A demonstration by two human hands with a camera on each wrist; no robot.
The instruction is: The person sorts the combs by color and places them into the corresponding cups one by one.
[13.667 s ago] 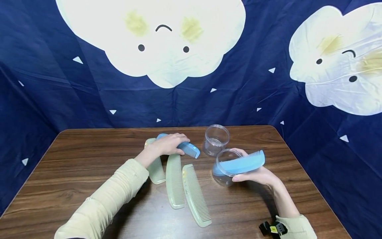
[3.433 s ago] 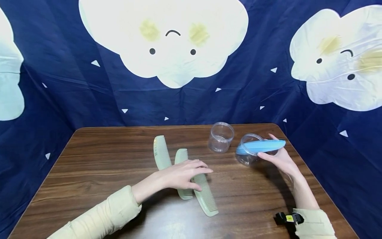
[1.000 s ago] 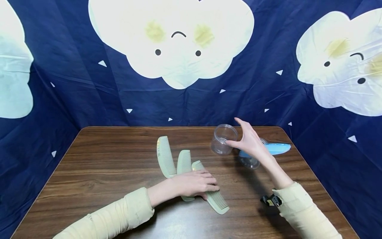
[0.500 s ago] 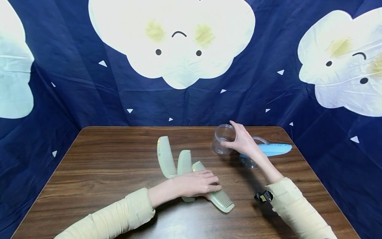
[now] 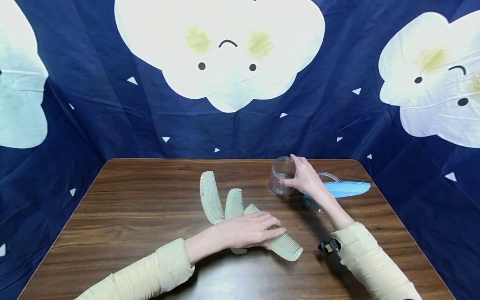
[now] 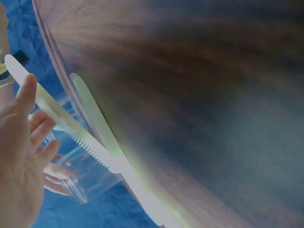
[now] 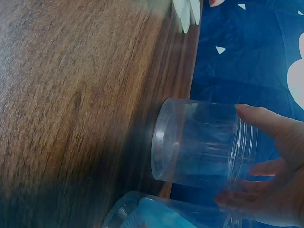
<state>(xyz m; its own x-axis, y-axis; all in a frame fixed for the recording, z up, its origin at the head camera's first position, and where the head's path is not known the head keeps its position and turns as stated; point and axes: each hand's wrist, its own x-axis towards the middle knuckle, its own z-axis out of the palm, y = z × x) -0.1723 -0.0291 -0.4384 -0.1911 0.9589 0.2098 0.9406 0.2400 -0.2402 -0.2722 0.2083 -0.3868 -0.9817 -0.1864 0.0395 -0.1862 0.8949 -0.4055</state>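
In the head view my left hand (image 5: 251, 230) holds a pale green comb (image 5: 288, 246), one end raised towards the right. The left wrist view shows that comb (image 6: 61, 116) between thumb and fingers, tilted up off the table. Two more pale green combs, one at far left (image 5: 211, 198) and a middle comb (image 5: 234, 203), lie beside and partly under this hand. My right hand (image 5: 307, 179) grips a clear round jar (image 5: 280, 185) by its upper part; in the right wrist view the thumb sits at the rim and the fingers on the opposite side. Nothing shows inside this jar.
Right of the held jar stands a second clear jar (image 5: 313, 205), partly hidden by my right forearm, with a blue comb (image 5: 348, 188) sticking out over its rim. The brown wooden table (image 5: 131, 208) ends at a blue curtain (image 5: 168, 125) with clouds.
My right hand has left the jar with the blue comb and taken hold of the other jar. My left hand has gripped the rightmost green comb and lifted its near end, turning it rightward.
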